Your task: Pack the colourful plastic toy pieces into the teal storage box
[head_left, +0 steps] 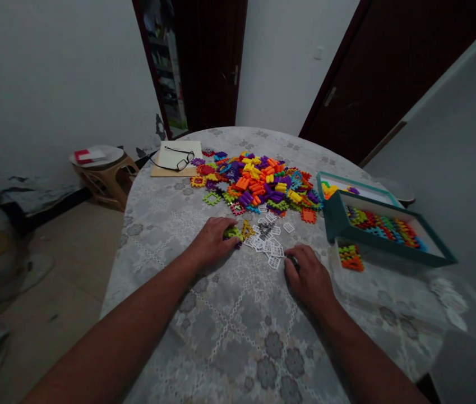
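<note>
Grey cloth covers a big table point(229, 314), with bright bits and two hands on it.
A green box point(334, 216) with rows of bright bits sits on the right side, near a clear tub point(389, 289). The bright pile point(260, 182) is in the middle, past the hands. The left hand point(212, 242) is part curled, with its thumb and fingers round some green bits point(232, 232). The right hand point(310, 276) is bent nearly closed, with a dark thing point(294, 261) between thumb and finger; I cannot tell what it is. Glasses point(182, 165) lie on paper point(189, 147) at the far left. White bits point(270, 247) lie between the hands, with a yellow triangle point(247, 229) beside the green bits.
</note>
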Motion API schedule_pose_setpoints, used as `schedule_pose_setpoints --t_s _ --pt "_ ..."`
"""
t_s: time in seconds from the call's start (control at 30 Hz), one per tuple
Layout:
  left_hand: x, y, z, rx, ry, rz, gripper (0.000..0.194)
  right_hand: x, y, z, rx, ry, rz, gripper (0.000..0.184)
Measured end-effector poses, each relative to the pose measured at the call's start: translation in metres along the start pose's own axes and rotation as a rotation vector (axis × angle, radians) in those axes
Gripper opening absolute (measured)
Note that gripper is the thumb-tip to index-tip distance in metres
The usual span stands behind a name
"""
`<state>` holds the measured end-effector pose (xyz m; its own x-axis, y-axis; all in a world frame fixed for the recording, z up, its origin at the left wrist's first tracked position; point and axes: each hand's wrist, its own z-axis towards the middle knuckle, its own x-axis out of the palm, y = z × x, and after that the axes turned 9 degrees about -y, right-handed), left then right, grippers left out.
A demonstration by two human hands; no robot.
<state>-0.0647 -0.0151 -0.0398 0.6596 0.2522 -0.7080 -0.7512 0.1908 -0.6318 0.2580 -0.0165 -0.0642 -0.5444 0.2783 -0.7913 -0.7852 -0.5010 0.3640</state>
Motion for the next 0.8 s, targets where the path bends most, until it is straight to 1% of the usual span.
schedule_pose_setpoints --t_s 0.1,0.27,0.5,0.67,0.8 --pt "0.002 0.001 -0.003 0.02 -0.007 0.004 0.042 0.0 0.0 -0.001 -0.005 -0.012 0.001 0.018" --pt "0.003 0.002 -0.003 0.054 -0.012 0.006 0.048 0.0 0.002 -0.002 -0.015 -0.03 -0.001 0.018" --pt "0.001 0.002 -0.002 0.083 -0.026 -0.093 0.053 0.002 0.006 -0.001 -0.012 -0.037 -0.022 0.017" --pt "0.003 0.009 -0.002 0.07 -0.068 -0.182 0.061 0.001 0.008 0.002 0.016 -0.055 0.003 0.017" --pt "0.005 0.014 0.0 0.034 -0.07 -0.222 0.061 -0.005 0.015 0.008 -0.019 -0.04 0.04 0.017"
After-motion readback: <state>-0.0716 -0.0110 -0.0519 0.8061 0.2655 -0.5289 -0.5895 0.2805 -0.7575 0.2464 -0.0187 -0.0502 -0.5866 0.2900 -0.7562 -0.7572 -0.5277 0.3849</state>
